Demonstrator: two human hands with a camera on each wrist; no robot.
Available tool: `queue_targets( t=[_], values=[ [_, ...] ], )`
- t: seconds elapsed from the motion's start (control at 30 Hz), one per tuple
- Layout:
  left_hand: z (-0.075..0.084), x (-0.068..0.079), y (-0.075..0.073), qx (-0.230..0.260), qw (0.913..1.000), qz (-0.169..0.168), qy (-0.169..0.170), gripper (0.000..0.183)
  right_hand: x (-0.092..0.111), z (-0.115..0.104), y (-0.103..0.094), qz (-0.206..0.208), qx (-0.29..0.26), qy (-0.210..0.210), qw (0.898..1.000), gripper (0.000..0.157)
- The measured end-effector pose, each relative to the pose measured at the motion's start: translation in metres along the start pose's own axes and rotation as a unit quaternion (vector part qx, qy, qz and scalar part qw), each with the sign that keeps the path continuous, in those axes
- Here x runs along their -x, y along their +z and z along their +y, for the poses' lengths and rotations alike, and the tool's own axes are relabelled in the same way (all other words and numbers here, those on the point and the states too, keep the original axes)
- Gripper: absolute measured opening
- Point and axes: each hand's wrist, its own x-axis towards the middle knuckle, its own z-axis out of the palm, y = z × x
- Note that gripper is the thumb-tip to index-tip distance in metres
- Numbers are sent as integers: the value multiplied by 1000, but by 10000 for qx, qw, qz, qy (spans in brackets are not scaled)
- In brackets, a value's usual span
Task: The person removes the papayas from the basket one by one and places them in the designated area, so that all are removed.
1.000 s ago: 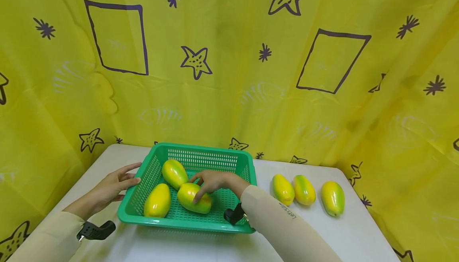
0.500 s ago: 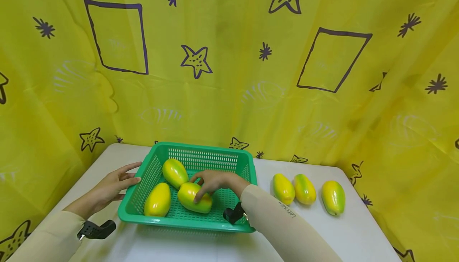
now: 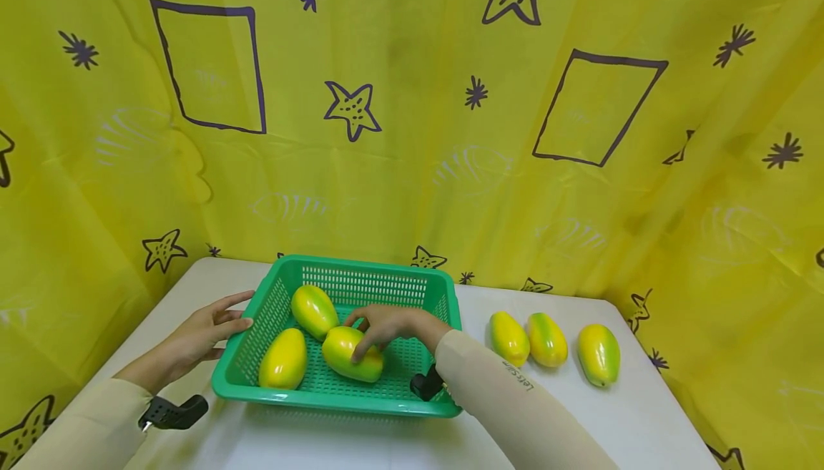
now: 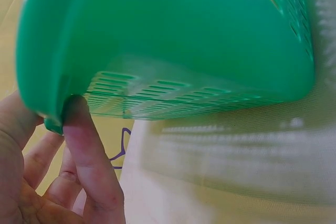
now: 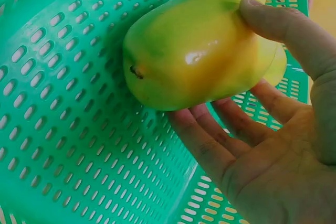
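A green plastic basket point(image 3: 360, 404) stands on the table with three yellow-green mangoes inside. My left hand point(image 3: 196, 338) pinches the basket's left rim; the left wrist view shows a finger under the rim edge point(image 4: 52, 77). Inside the basket, my right hand point(image 3: 383, 325) grips the middle mango point(image 3: 340, 355), thumb on the near side and fingers on the far side. That mango point(image 5: 184, 51) looks glossy in the right wrist view, its dark stem end facing left. Close by lie a mango point(image 3: 314, 310) at the back left and another mango point(image 3: 283, 360) at the front left.
Right of the basket, three more mangoes lie on the white table point(image 3: 644, 413): a left one point(image 3: 508, 339), a middle one point(image 3: 547, 341) beside it, and a right one point(image 3: 599, 355) apart. A yellow patterned curtain point(image 3: 399, 191) hangs behind and at both sides.
My right hand and the mango it holds have shifted slightly to the right within the basket. The left hand, the basket and the other mangoes stay in place.
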Motion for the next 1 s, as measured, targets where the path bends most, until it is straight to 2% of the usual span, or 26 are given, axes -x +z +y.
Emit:
queue_targets(
  t=[0.47,0.63,1.0],
  values=[
    [0,0,0,-25,10000,10,-9,77,6,2,-6,-141,-283,-62,9995,61],
    [0,0,-1,-56,10000,26,-15,77,10,2,-11,-275,-710,-39,9971,59],
    [2,2,0,22,10000,-16,27,78,25,8,-20,-518,-1662,143,9846,54]
  ],
)
